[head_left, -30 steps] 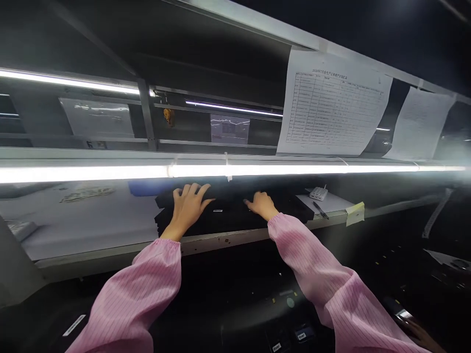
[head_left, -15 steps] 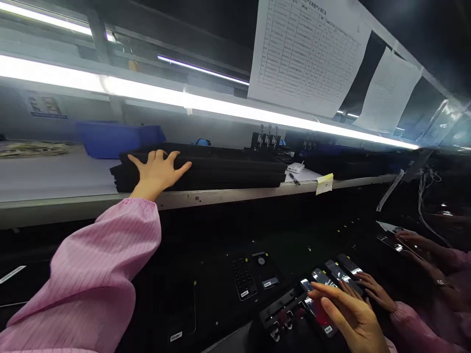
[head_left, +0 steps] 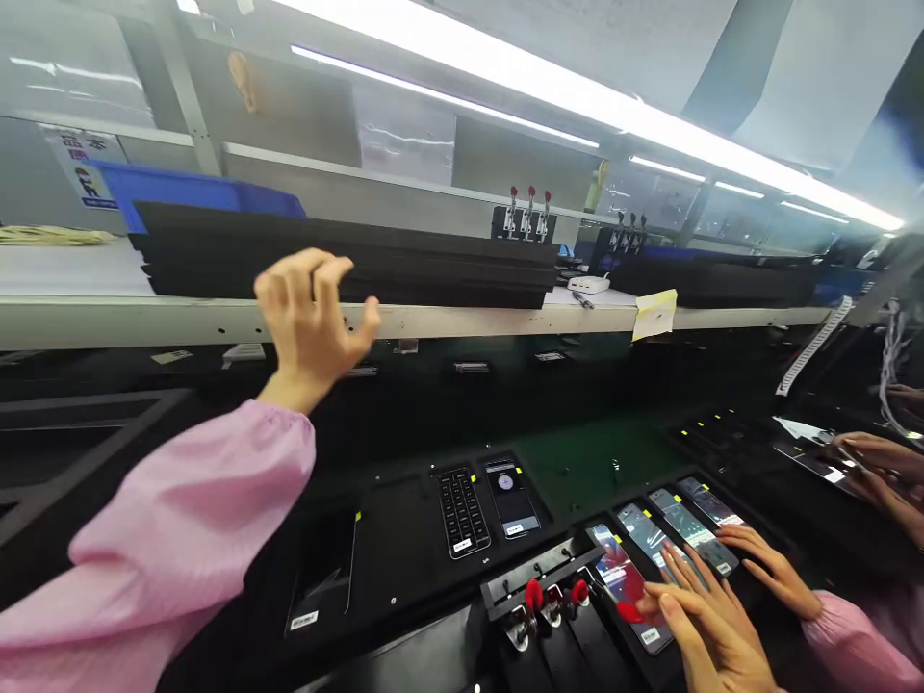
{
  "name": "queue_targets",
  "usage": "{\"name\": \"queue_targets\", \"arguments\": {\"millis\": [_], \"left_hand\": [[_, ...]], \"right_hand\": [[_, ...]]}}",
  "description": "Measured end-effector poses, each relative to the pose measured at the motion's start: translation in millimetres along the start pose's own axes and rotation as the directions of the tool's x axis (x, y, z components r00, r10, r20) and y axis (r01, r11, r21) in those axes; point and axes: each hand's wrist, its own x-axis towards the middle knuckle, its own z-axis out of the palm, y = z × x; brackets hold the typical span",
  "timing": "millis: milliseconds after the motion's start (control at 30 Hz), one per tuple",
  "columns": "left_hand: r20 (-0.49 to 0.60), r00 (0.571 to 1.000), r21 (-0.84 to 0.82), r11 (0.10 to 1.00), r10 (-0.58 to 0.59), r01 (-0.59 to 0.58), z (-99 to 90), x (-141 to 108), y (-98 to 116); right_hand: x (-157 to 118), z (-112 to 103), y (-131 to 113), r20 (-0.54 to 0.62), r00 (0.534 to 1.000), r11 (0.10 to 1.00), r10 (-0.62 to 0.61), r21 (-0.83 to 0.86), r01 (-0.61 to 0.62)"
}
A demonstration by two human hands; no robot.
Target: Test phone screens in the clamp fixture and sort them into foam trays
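Observation:
My left hand [head_left: 310, 313] is raised with its fingers apart, holding nothing. Behind it, a stack of black foam strips [head_left: 433, 265] lies along the shelf edge. At the lower right, my right hand [head_left: 722, 640] has its thumb and forefinger stretched out. Their tips are beside a red clamp handle [head_left: 630, 613]; whether they touch it is unclear. A phone [head_left: 613, 568] with a lit screen lies by those fingertips. To the left stands a black fixture [head_left: 498, 602] with red-handled clamps. Another phone [head_left: 463, 515] shows a dark keypad-like screen, and a phone [head_left: 511, 499] lies beside it.
A co-worker's hand [head_left: 772, 568] and another behind mine rest on several phones. A further person's hands [head_left: 881, 472] are at far right. The shelf [head_left: 72, 313] bears a blue bin [head_left: 217, 191], a white charger [head_left: 588, 284] and a yellow note [head_left: 655, 314]. A dark phone [head_left: 324, 577] lies left.
My left hand has come off the foam stack and lifted toward me, fingers spread. My right hand has shifted slightly right and down. The camera view has tilted downward.

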Motion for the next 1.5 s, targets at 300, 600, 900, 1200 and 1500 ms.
{"name": "queue_targets", "arguments": {"millis": [300, 600, 900, 1200, 1500], "left_hand": [[0.542, 0.82, -0.279, 0.96, 0.184, -0.03, 24.0, -202.3, 97.5], [0.73, 0.683, -0.241, 0.944, 0.022, 0.227, 36.8, -292.5, 115.9], [0.743, 0.667, -0.217, 0.923, -0.055, 0.318, 46.2, -315.3, 120.1], [0.735, 0.676, -0.226, 0.923, -0.049, 0.313, 51.1, -320.2, 121.4], [0.726, 0.685, -0.189, 0.936, -0.07, 0.296, 47.7, -322.5, 123.0]], "right_hand": [[129.5, 56.3, -3.7, 0.449, 0.891, 0.995, -0.067, 0.093, 0.028], [159.3, 185.2, 105.2, 0.836, 0.533, 0.937, -0.128, -0.075, 0.343], [150.4, 187.3, 136.3, 0.889, 0.442, 0.938, -0.125, -0.039, 0.343], [138.6, 206.9, 137.7, 0.822, 0.553, 0.945, -0.135, -0.061, 0.321], [152.3, 226.9, 139.5, 0.813, 0.578, 0.976, -0.069, -0.064, 0.206]]}}
